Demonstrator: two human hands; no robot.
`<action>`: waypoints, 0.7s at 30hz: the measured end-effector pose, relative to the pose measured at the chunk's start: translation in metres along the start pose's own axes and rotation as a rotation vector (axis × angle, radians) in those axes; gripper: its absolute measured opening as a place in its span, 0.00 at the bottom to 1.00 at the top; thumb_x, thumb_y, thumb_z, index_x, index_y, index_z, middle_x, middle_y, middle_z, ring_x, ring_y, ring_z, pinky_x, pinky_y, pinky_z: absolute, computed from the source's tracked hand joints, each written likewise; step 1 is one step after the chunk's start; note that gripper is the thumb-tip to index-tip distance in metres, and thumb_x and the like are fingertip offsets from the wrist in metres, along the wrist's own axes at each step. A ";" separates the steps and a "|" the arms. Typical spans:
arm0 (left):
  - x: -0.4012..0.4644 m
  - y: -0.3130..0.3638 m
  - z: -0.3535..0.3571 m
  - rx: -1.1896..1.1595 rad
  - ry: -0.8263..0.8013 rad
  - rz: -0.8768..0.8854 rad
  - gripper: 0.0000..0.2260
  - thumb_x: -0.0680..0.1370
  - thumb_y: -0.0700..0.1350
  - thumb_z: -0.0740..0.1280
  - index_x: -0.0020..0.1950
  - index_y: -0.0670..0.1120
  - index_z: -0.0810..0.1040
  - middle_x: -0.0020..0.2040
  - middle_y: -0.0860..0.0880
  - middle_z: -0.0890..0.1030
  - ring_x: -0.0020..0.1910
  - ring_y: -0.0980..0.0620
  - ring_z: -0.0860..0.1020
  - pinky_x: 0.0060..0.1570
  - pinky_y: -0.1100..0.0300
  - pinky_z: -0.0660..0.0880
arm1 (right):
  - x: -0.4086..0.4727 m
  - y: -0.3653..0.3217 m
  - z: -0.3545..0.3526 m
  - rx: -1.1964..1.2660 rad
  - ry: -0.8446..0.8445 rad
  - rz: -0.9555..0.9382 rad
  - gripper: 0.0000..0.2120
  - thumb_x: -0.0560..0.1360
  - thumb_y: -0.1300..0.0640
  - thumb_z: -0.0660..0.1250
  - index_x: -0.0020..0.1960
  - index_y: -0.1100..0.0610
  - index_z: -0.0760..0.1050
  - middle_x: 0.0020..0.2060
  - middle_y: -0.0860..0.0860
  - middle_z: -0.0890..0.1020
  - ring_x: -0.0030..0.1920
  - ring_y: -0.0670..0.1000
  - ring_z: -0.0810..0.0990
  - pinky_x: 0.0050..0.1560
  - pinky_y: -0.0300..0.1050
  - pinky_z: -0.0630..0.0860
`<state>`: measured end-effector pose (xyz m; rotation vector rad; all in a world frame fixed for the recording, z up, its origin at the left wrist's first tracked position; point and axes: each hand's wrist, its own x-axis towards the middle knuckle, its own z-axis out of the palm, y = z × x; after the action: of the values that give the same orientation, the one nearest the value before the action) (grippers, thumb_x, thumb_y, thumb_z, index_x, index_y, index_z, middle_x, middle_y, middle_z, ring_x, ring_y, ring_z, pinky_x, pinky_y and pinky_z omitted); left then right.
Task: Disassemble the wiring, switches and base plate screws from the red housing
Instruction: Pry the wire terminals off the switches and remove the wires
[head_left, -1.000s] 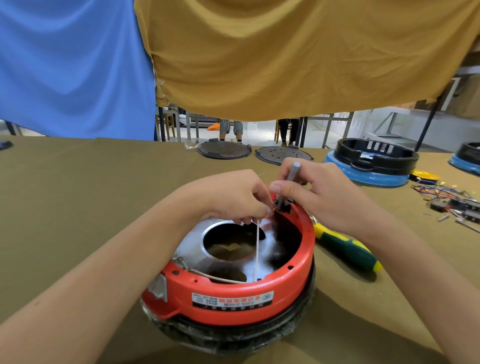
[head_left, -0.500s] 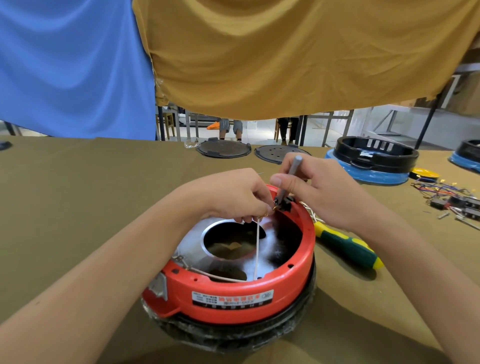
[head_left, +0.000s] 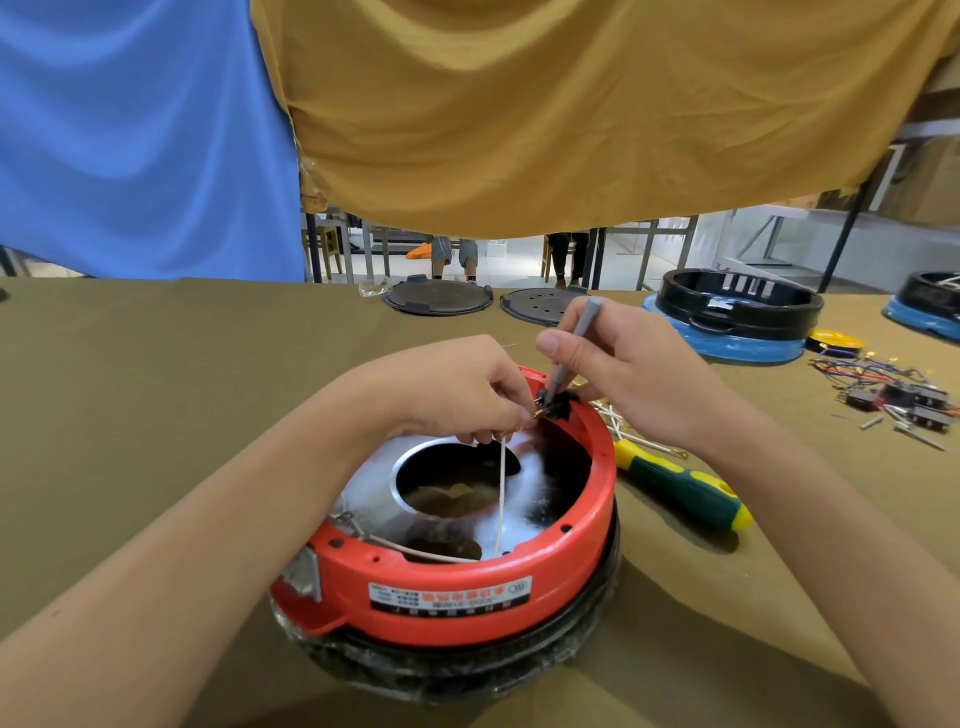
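Both hands are working at the far rim of the red housing.

The housing is sitting upside down near the table's front edge, about midway along it, resting on a black ring wrapped in film. The left hand is pinching the top end of a white wire, which is running down into the housing's open inside. The right hand is gripping a thin grey tool, its tip touching a black switch on the rim. A green-and-yellow screwdriver is lying just right of the housing. Loose wires and switches are lying by the right edge; two dark discs are sitting at the far edge.
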<state>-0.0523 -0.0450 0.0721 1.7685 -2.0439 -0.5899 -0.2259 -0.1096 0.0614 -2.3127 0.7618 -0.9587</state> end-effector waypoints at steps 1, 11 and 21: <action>0.000 0.000 0.000 -0.002 0.000 0.001 0.08 0.81 0.41 0.65 0.51 0.44 0.84 0.35 0.51 0.81 0.28 0.62 0.76 0.35 0.66 0.78 | 0.000 0.000 0.000 -0.002 0.002 -0.003 0.15 0.79 0.46 0.65 0.43 0.58 0.73 0.35 0.49 0.84 0.40 0.48 0.85 0.47 0.55 0.82; 0.001 -0.001 0.001 0.008 0.002 0.004 0.07 0.80 0.41 0.65 0.51 0.44 0.84 0.37 0.49 0.82 0.29 0.60 0.76 0.36 0.65 0.78 | 0.002 0.003 0.000 0.100 0.005 0.042 0.13 0.80 0.51 0.66 0.42 0.58 0.72 0.34 0.51 0.84 0.39 0.47 0.86 0.38 0.43 0.83; 0.001 -0.002 0.000 0.002 0.014 0.009 0.08 0.81 0.41 0.65 0.53 0.44 0.84 0.37 0.49 0.82 0.28 0.62 0.77 0.35 0.66 0.78 | 0.003 0.006 0.000 0.124 0.001 0.027 0.12 0.80 0.49 0.66 0.41 0.54 0.72 0.35 0.48 0.84 0.39 0.46 0.86 0.37 0.38 0.81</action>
<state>-0.0507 -0.0466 0.0707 1.7585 -2.0430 -0.5720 -0.2258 -0.1159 0.0583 -2.1902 0.7113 -0.9678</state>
